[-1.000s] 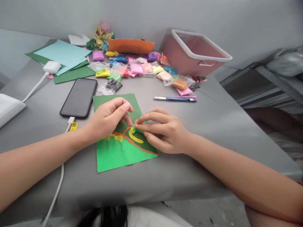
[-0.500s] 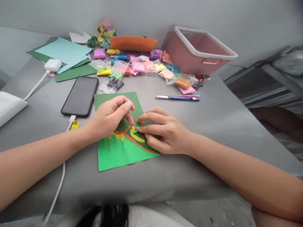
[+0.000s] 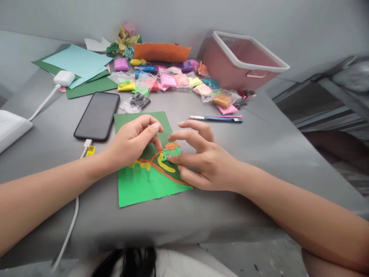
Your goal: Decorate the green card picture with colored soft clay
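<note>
A dark green sheet (image 3: 157,122) lies on the grey table, its lower part covered in bright green clay (image 3: 147,188). Orange lines and a curved yellow strip (image 3: 166,165) run across it, beside a small green patch (image 3: 174,153) topped with orange. My left hand (image 3: 137,140) rests over the sheet's left side, fingers curled with gaps between them and nothing seen in them. At the right side, my right hand (image 3: 201,157) has its fingers spread, one fingertip touching the small green patch.
A phone (image 3: 98,115) with a white cable lies left of the sheet. A cutter knife (image 3: 216,119) is to the right. Farther back are bagged clay packets (image 3: 168,80), coloured paper (image 3: 76,61), an orange piece (image 3: 161,52) and a pink basket (image 3: 233,75).
My right hand's upper fingers have lifted and spread, uncovering the orange piece and more of the small green patch. My left hand has barely moved.
</note>
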Demonstrator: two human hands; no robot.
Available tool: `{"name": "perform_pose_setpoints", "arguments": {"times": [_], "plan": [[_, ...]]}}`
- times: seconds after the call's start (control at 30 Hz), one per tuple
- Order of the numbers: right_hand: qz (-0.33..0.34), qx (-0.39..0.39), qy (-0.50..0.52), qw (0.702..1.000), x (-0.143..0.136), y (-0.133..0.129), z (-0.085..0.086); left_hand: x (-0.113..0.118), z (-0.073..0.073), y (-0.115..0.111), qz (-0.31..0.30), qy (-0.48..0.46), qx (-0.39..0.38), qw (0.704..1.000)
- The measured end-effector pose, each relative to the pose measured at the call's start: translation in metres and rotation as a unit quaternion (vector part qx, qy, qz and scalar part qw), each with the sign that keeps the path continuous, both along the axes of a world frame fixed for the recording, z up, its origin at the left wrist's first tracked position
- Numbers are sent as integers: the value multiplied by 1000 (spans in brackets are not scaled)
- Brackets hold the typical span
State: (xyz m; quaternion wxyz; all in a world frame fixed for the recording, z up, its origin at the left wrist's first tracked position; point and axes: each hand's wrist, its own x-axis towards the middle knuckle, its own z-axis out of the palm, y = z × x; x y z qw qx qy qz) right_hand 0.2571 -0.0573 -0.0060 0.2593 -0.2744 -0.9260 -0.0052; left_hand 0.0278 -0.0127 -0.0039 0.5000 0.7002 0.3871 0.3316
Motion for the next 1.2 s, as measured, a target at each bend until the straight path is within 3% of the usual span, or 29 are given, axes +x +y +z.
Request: {"name": "perform_pose_setpoints", "arguments": {"times": [0.53, 0.67, 0.93, 1.2], "plan": [[1, -74, -55, 996, 15, -9, 10, -1, 1, -1, 2, 5, -9, 1000], [28, -87, 5, 996, 21, 2, 7, 0, 3, -1, 1, 13, -12, 1000], [62, -64, 2, 996, 19, 12, 0, 0, 4, -3, -4, 11, -14, 1000], [38, -23, -28, 999, 18, 10, -2, -1, 3, -2, -3, 12, -9, 1000]]}}
